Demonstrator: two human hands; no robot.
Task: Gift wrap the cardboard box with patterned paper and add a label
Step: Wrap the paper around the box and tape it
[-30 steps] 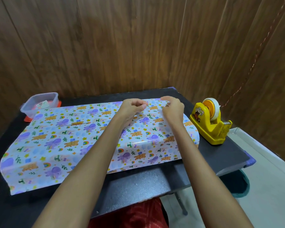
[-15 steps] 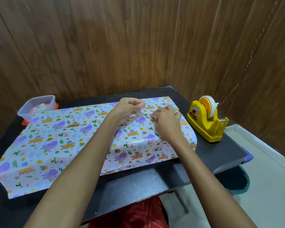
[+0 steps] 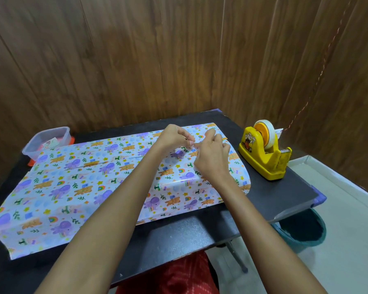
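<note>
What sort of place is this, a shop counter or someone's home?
Probably a home craft corner, though I can't be sure: a dark table against wood-panelled walls, patterned paper spread across it, a yellow tape dispenser and a clear plastic tub.

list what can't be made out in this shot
Head view only.
Box: hidden under the paper; only a raised shape shows at its right end.
Left hand and right hand: fingers curled together over the paper; what they pinch, if anything, is too small to tell.
Tub: contents blurred behind its cloudy wall.
Bin: partly hidden by the table.
</note>
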